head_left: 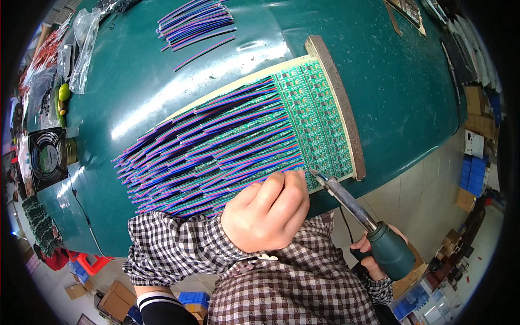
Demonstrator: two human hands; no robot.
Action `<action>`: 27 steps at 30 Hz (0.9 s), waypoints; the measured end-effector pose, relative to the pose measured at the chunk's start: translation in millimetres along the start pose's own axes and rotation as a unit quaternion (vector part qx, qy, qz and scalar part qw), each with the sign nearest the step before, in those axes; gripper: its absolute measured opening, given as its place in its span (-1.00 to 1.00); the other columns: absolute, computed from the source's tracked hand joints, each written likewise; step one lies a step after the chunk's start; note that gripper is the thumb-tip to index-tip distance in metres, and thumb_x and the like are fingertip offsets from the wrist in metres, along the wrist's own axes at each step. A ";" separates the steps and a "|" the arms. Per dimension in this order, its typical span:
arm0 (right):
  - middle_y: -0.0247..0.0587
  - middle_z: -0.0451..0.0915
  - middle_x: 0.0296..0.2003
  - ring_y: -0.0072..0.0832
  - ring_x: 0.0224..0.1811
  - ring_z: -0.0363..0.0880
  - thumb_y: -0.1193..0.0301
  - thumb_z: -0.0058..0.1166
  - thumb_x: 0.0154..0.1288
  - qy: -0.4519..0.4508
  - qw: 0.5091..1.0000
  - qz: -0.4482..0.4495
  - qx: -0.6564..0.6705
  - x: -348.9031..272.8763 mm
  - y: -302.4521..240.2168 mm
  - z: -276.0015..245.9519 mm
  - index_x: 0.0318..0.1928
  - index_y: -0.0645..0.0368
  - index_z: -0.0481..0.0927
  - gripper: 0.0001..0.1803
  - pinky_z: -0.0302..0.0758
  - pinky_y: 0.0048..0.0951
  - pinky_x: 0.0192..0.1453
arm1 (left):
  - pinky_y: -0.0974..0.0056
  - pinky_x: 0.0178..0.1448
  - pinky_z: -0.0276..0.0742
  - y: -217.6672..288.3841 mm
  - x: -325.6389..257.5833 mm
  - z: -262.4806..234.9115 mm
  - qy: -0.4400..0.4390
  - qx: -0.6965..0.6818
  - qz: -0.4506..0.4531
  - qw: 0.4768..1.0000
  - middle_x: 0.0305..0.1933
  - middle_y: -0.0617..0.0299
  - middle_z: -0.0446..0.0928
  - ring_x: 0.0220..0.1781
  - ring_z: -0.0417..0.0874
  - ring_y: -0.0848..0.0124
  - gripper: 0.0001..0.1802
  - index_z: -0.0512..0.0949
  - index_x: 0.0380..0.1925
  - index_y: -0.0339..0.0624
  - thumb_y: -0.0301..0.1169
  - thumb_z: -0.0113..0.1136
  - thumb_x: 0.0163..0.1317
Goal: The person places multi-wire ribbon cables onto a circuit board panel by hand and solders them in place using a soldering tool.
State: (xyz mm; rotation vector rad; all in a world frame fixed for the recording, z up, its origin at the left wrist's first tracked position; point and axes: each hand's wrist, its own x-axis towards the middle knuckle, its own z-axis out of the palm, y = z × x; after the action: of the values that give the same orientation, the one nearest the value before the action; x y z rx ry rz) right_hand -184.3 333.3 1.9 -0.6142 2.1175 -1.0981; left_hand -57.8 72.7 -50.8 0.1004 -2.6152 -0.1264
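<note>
- Soldering iron: tip meets the near edge of the green circuit-board panel, right of centre on the teal table.
- Right hand: fingers closed round the iron's green handle.
- Left hand: curled, pinching a striped ribbon wire against the panel.
- Spare wire bundle: far side.
- Small fan: left edge.

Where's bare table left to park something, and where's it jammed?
Free: green tabletop right of the wooden strip, and the patch between the loose cut wires and the board panel. Crowded: the near edge, where left hand, soldering iron in right hand and wire rows meet; also the left rim by fan and bags.
</note>
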 end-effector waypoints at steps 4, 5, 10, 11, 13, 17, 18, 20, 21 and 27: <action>-0.28 0.76 -0.35 -0.32 -0.31 0.72 -0.18 0.46 0.10 0.014 0.999 -0.006 -0.030 -3.9 5.6 0.2 -0.27 0.10 0.81 -0.43 0.61 -0.27 -0.10 | 0.43 -0.31 0.45 0.7 -0.6 0.5 0.003 -0.001 -0.004 1.000 -0.21 0.19 0.59 -0.23 0.62 0.42 -0.78 0.70 -0.30 -0.32 -0.49 0.33 0.01; -0.28 0.76 -0.35 -0.32 -0.31 0.72 -0.18 0.46 0.10 0.013 0.999 -0.006 -0.030 -4.0 5.6 0.2 -0.27 0.10 0.81 -0.43 0.61 -0.27 -0.10 | 0.43 -0.31 0.45 0.7 -0.9 1.1 0.008 0.004 -0.002 1.000 -0.21 0.19 0.59 -0.23 0.62 0.42 -0.78 0.70 -0.30 -0.31 -0.49 0.34 0.01; -0.28 0.76 -0.35 -0.31 -0.36 0.71 -0.18 0.47 0.09 0.008 1.000 0.002 -0.011 -2.5 2.4 1.8 -0.27 0.09 0.81 -0.44 0.62 -0.30 -0.16 | 0.44 -0.32 0.44 0.0 -0.3 1.0 0.004 0.008 0.002 1.000 -0.22 0.19 0.59 -0.23 0.62 0.42 -0.79 0.70 -0.30 -0.31 -0.49 0.34 0.01; -0.28 0.76 -0.35 -0.31 -0.36 0.71 -0.18 0.47 0.09 0.008 1.000 0.002 -0.011 -2.6 2.8 2.3 -0.27 0.09 0.81 -0.44 0.62 -0.30 -0.16 | 0.44 -0.31 0.44 -0.1 -0.4 1.5 0.005 0.010 0.004 1.000 -0.22 0.19 0.59 -0.24 0.62 0.42 -0.79 0.70 -0.31 -0.31 -0.49 0.34 0.00; -0.29 0.76 -0.36 -0.31 -0.39 0.70 -0.18 0.46 0.09 0.019 1.000 -0.004 -0.021 -2.7 4.1 3.1 -0.28 0.08 0.82 -0.44 0.61 -0.31 -0.18 | 0.44 -0.31 0.44 0.1 0.1 0.8 0.002 0.010 0.005 1.000 -0.22 0.19 0.59 -0.23 0.62 0.42 -0.79 0.70 -0.31 -0.31 -0.49 0.34 0.01; -0.29 0.75 -0.38 -0.33 -0.39 0.69 -0.18 0.46 0.08 0.016 1.000 -0.016 -0.015 -5.1 6.8 1.2 -0.29 0.08 0.83 -0.44 0.61 -0.30 -0.17 | 0.44 -0.31 0.44 0.2 -0.2 -0.6 -0.001 0.013 0.008 1.000 -0.21 0.19 0.59 -0.23 0.62 0.41 -0.79 0.70 -0.30 -0.32 -0.49 0.34 0.01; -0.29 0.75 -0.39 -0.33 -0.38 0.68 -0.19 0.47 0.07 0.025 1.000 -0.010 -0.013 -6.4 8.7 1.8 -0.29 0.08 0.83 -0.44 0.61 -0.30 -0.15 | 0.44 -0.31 0.44 0.3 -0.7 0.1 -0.001 0.013 0.008 1.000 -0.21 0.19 0.59 -0.23 0.62 0.41 -0.79 0.70 -0.30 -0.32 -0.49 0.34 0.01; -0.29 0.74 -0.40 -0.34 -0.37 0.68 -0.19 0.47 0.06 0.034 0.999 -0.005 -0.011 -6.4 10.2 1.1 -0.29 0.07 0.83 -0.44 0.61 -0.29 -0.14 | 0.44 -0.31 0.44 0.7 -1.8 2.0 0.006 0.018 0.003 1.000 -0.21 0.18 0.59 -0.22 0.62 0.41 -0.77 0.71 -0.30 -0.32 -0.48 0.33 0.00; -0.29 0.75 -0.39 -0.35 -0.35 0.68 -0.20 0.47 0.06 0.021 1.000 -0.005 -0.006 -4.0 7.5 0.3 -0.29 0.08 0.83 -0.43 0.60 -0.30 -0.12 | 0.44 -0.31 0.44 0.9 -1.7 2.2 0.007 0.017 0.004 1.000 -0.21 0.18 0.59 -0.22 0.62 0.41 -0.77 0.71 -0.30 -0.32 -0.48 0.33 0.00; -0.34 0.78 -0.36 -0.38 -0.35 0.68 -0.20 0.46 0.07 0.022 0.998 0.006 0.051 5.1 -9.1 8.0 -0.33 0.09 0.82 -0.43 0.58 -0.33 -0.12 | 0.43 -0.30 0.47 0.3 0.2 0.7 0.001 0.006 0.006 1.000 -0.20 0.17 0.60 -0.22 0.63 0.41 -0.76 0.70 -0.29 -0.34 -0.48 0.32 0.00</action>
State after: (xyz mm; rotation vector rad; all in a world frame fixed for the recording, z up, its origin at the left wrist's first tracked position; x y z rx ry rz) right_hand -180.9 320.9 4.4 -0.5322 2.0844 -1.2154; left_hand -58.3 73.0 -51.3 0.0880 -2.6150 -0.1064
